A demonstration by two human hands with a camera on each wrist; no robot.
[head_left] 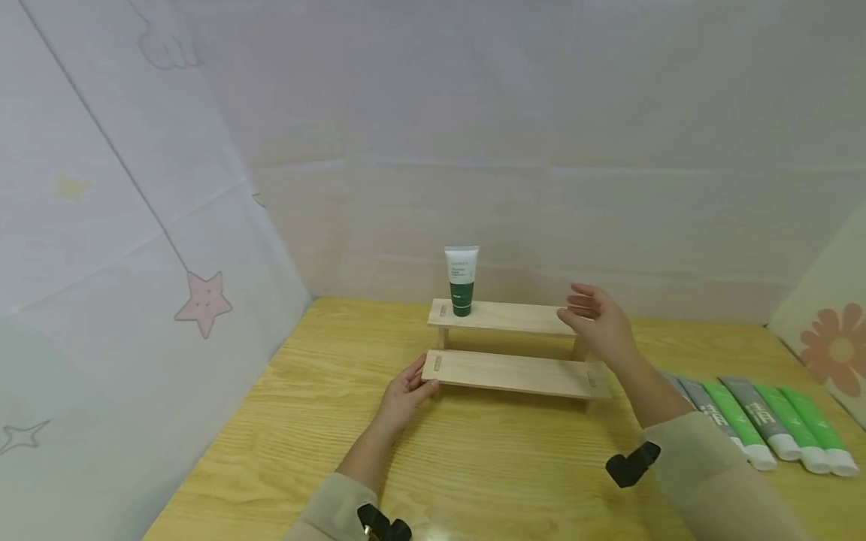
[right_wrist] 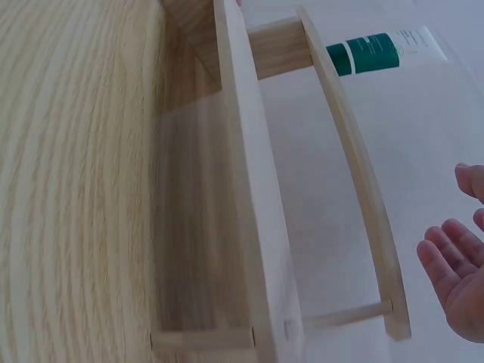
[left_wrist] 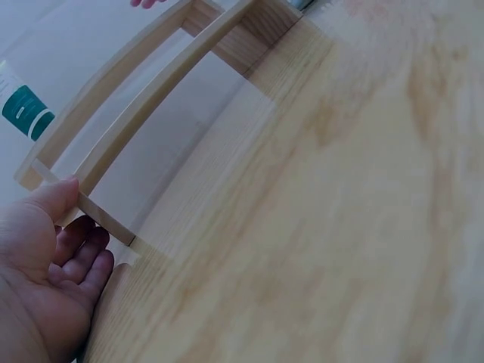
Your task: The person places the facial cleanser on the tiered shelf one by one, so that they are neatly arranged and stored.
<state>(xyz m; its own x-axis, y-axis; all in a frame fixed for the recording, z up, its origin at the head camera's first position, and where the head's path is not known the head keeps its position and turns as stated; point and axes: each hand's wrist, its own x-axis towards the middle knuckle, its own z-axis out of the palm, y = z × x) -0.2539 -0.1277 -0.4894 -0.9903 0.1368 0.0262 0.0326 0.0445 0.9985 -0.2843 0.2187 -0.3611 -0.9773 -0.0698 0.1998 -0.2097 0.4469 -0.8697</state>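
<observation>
A two-step wooden shelf (head_left: 507,373) stands on the table before the back wall. On the left end of its upper step, a white and dark green squeeze tube (head_left: 462,282) stands upright on its cap. My left hand (head_left: 399,402) grips the left end of the lower step; in the left wrist view its thumb (left_wrist: 57,198) lies at the board's corner, with the other fingers curled beside the side support. Near the right end of the upper step is my right hand (head_left: 602,327), raised with nothing in it, its fingers loosely spread in the right wrist view.
To the right, several green tubes (head_left: 737,421) and grey tubes (head_left: 758,413) with white caps lie side by side on the wooden table (head_left: 284,443). Cloth walls (head_left: 433,165) rise behind and on both sides. Each sleeve carries a black device (head_left: 632,464).
</observation>
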